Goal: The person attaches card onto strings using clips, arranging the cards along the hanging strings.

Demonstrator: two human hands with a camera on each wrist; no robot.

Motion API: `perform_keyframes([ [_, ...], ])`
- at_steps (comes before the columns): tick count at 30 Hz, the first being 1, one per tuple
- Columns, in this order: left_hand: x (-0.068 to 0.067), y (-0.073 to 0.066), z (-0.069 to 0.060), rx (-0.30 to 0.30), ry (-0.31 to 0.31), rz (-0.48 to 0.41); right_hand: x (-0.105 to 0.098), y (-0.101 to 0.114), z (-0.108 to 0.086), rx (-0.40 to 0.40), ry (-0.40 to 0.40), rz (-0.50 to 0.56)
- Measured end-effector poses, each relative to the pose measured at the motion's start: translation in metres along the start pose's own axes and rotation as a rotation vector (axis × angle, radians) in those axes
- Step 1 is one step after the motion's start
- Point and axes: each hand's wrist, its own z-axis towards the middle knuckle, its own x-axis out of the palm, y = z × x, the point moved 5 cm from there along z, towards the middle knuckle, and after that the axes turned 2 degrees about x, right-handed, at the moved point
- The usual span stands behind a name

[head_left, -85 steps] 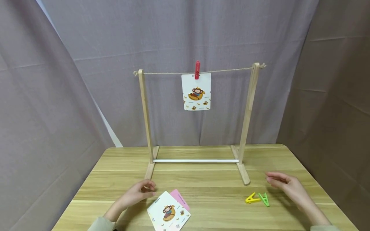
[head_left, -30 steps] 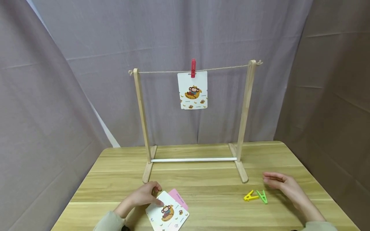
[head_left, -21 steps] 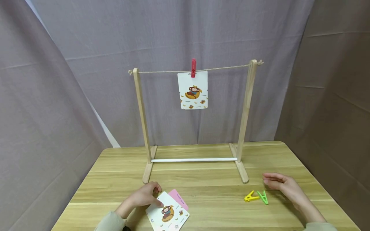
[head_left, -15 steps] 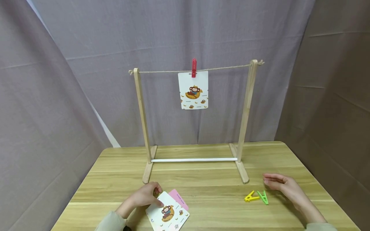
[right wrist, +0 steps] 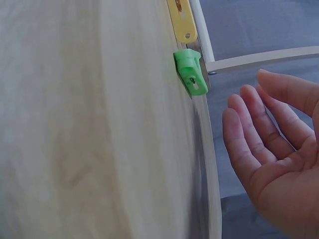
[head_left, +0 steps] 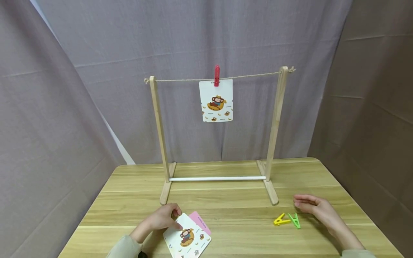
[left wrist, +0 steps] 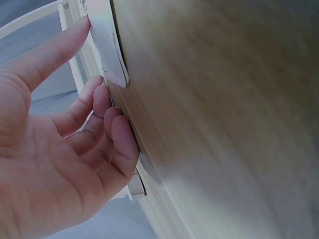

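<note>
The white monkey card (head_left: 187, 239) lies picture up on the wood-grained table (head_left: 238, 211), cut off slightly by the bottom of the head view; it overlaps a pink card (head_left: 200, 223) that shows past its far right side. The left hand (head_left: 161, 217) rests at its left corner: the thumb touches the printed face while the other fingers bend loosely by the edge, with no closed pinch to be seen. To take the top card up cleanly, the index finger would probably do best to slip under that edge and meet the thumb there, raising it gently so the thin sheet does not crease or drag the pink one along. The right hand (head_left: 317, 209), fingers close together and softly curved around nothing, is near the green clothespin (right wrist: 189, 72), with the yellow clothespin (right wrist: 184, 25) just beside that; either pin would likely open most easily if squeezed at its handle ends. Farther back stands a wooden frame (head_left: 275, 125) with a white crossbar (head_left: 219, 178). A string (head_left: 184, 80) spans its posts, and near the middle a red clothespin (head_left: 217, 76) holds a matching card (head_left: 222, 91), before gray curtains (head_left: 180, 32).
</note>
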Motion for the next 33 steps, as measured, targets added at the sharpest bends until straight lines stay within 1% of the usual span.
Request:
perform_keyframes([
  [5,-0.0004,-0.0005,0.0007,0.005,-0.003,0.001,-0.0017,0.0002,-0.0003,0.012,0.007,-0.014],
  [10,-0.0001,-0.0010,0.0015,-0.002,-0.004,-0.031,-0.0035,0.0017,-0.0006,0.014,-0.001,-0.045],
  [17,0.0023,-0.0045,0.0026,-0.025,-0.013,-0.006,-0.0027,0.0009,-0.0013,0.012,0.012,-0.081],
  [20,0.0035,-0.0059,0.0018,-0.036,-0.009,-0.015,-0.0021,0.0000,-0.0016,0.017,0.014,-0.075],
  [24,0.0044,-0.0069,0.0011,-0.035,-0.006,-0.022,-0.0013,0.0003,-0.0027,0.012,0.017,-0.052],
  [33,0.0056,-0.0046,0.0029,-0.040,-0.010,-0.050,-0.0013,0.0005,-0.0028,0.003,0.022,-0.041],
])
